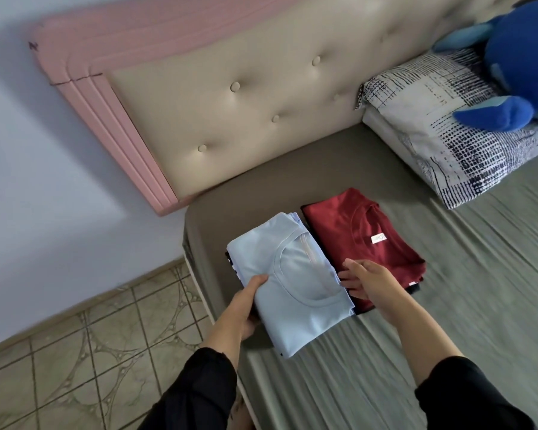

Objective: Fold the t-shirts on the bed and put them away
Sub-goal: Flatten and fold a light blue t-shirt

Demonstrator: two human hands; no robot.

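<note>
wall: pale blue
floor: beige patterned tiles
headboard: tufted beige, pink frame
pillow: grid-printed, blue plush toy on it

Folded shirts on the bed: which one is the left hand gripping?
The light blue t-shirt, at the mattress corner. The left hand grips its left edge, thumb on top. The red t-shirt lies beside it, its white neck label showing.

Home bedroom, bed with tufted headboard, patterned pillow, blue plush toy, tiled floor
</note>
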